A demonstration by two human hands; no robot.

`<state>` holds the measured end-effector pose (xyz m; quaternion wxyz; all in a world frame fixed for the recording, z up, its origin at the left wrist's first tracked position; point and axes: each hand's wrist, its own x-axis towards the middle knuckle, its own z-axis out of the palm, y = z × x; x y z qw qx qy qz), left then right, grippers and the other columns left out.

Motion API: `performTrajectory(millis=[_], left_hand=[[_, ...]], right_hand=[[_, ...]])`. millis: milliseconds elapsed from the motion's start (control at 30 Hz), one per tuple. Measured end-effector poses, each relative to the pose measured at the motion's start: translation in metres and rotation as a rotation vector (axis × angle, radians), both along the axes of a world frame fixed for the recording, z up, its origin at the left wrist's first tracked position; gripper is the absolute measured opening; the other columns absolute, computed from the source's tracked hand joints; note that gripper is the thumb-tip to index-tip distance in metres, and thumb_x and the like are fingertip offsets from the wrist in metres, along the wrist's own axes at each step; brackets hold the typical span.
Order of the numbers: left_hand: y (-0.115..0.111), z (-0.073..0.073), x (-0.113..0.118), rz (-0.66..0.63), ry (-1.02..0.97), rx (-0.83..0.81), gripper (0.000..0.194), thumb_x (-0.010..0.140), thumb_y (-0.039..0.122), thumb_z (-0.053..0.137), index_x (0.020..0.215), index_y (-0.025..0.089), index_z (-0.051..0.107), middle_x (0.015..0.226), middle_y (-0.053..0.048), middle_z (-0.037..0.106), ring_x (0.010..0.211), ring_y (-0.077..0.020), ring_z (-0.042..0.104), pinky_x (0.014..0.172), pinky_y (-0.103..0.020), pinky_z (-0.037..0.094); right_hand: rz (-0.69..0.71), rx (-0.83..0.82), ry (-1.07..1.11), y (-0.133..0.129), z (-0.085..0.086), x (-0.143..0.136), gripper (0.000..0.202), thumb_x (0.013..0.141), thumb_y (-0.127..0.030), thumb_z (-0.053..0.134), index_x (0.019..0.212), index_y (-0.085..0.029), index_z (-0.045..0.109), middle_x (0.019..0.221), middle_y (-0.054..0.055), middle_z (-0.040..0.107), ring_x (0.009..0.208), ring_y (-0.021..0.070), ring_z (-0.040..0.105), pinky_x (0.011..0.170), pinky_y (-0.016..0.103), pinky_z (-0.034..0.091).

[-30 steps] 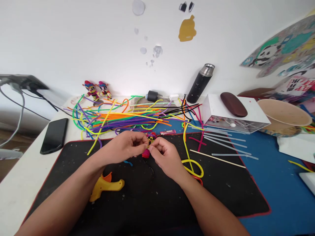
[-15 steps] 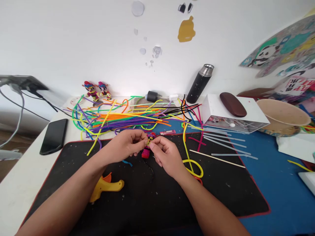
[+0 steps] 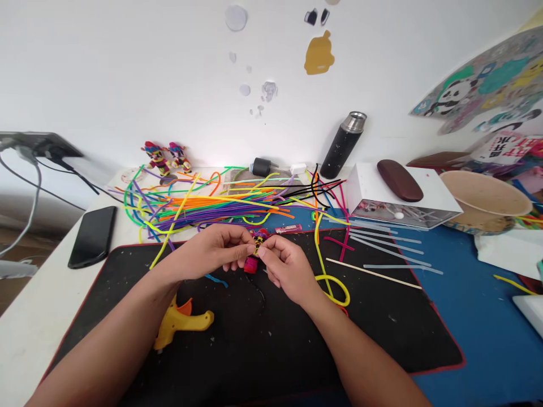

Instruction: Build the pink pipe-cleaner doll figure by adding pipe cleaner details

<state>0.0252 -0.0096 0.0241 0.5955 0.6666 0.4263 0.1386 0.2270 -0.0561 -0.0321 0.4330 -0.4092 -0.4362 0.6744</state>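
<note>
Between my two hands is a small pipe-cleaner figure (image 3: 251, 264) in purple, yellow, black and magenta, partly hidden by my fingers. My left hand (image 3: 224, 249) pinches it from the left, thumb and forefinger closed. From the right, my right hand (image 3: 283, 261) pinches its yellow and black part, with the fingertips of both hands almost meeting. The magenta lower part hangs below the fingers. A yellow glue gun (image 3: 182, 321) with an orange trigger lies by my left forearm, and a short blue pipe cleaner (image 3: 217, 280) lies on the black mat (image 3: 271, 350).
Behind my hands spreads a pile of coloured pipe cleaners (image 3: 220, 206). Two finished figures (image 3: 156, 158) stand by the wall. A black flask (image 3: 343, 146), a white box (image 3: 360, 186) with a glasses case (image 3: 399, 180), glue sticks (image 3: 394, 243) and a wooden stick (image 3: 373, 273) are right. A phone (image 3: 92, 236) lies left.
My left fingers have shifted slightly on the figure, covering more of its magenta part. Both hands keep their pinch. The view has moved a little.
</note>
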Motion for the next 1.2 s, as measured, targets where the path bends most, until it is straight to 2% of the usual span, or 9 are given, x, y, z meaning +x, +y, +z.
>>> performTrajectory(millis=[567, 767, 933, 1200], left_hand=[[0.0011, -0.0049, 0.0009, 0.005, -0.077, -0.082, 0.032, 0.095, 0.049, 0.072, 0.095, 0.017, 0.067, 0.073, 0.001, 0.067, 0.06, -0.0114, 0.06, 0.054, -0.021, 0.049], [0.0012, -0.0006, 0.0017, 0.028, -0.065, -0.083, 0.034, 0.093, 0.051, 0.072, 0.09, 0.017, 0.067, 0.071, 0.001, 0.067, 0.06, -0.0117, 0.059, 0.054, -0.021, 0.048], [0.0013, -0.0027, 0.0007, 0.006, -0.028, -0.085, 0.031, 0.094, 0.048, 0.071, 0.089, 0.019, 0.067, 0.072, 0.001, 0.068, 0.06, -0.0115, 0.059, 0.053, -0.021, 0.046], [0.0013, -0.0002, 0.004, 0.056, -0.011, -0.079, 0.025, 0.086, 0.042, 0.072, 0.083, 0.019, 0.062, 0.064, 0.005, 0.062, 0.054, -0.0097, 0.054, 0.049, -0.019, 0.041]], right_hand=[[-0.008, -0.024, 0.038, -0.0003, 0.0007, -0.0014, 0.04, 0.088, -0.056, 0.076, 0.081, -0.022, 0.057, 0.052, -0.012, 0.044, 0.035, 0.0056, 0.035, 0.036, 0.021, 0.025], [0.018, -0.017, 0.026, -0.0004, 0.0002, -0.0009, 0.04, 0.089, -0.057, 0.076, 0.082, -0.022, 0.058, 0.052, -0.011, 0.046, 0.035, 0.0059, 0.035, 0.036, 0.021, 0.025], [0.031, -0.013, 0.009, -0.0008, 0.0002, -0.0016, 0.039, 0.089, -0.055, 0.076, 0.081, -0.022, 0.058, 0.053, -0.011, 0.046, 0.037, 0.006, 0.036, 0.037, 0.021, 0.025], [0.008, -0.024, 0.02, -0.0005, 0.0019, -0.0024, 0.04, 0.088, -0.057, 0.077, 0.082, -0.021, 0.059, 0.054, -0.011, 0.045, 0.037, 0.006, 0.035, 0.036, 0.021, 0.025]])
